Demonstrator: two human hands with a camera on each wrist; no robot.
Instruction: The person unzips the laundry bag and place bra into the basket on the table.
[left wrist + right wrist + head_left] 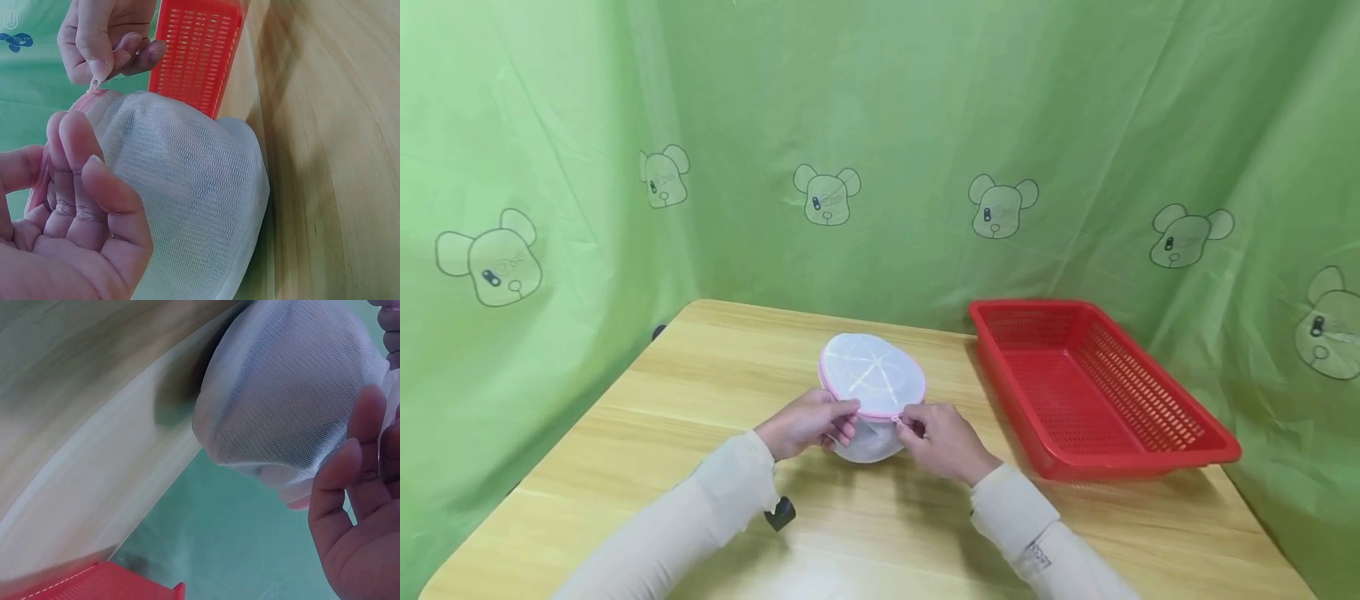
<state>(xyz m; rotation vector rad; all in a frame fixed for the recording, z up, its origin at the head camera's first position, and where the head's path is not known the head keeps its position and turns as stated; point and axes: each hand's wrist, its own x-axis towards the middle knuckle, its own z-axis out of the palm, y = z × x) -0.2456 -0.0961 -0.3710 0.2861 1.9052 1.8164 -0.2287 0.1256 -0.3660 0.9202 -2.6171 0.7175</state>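
A white mesh laundry bag (871, 373) with a pink zipper round its flat round top stands on the table, its side bulging out in the left wrist view. My left hand (811, 425) pinches the zippered rim at the front left between thumb and fingers. Just to the right, my right hand (947, 442) holds the small zipper pull (94, 86) between thumb and forefinger. In the right wrist view, the mesh side (287, 387) hangs beside the right hand's fingers, and the zipper is mostly hidden. Whatever the bag contains is hidden.
A red plastic basket (1037, 417) with slotted walls stands at the right of the wooden table (700, 400). Green curtain (910, 100) with bear heads hangs behind and at both sides. A small black piece (780, 513) shows below the left cuff.
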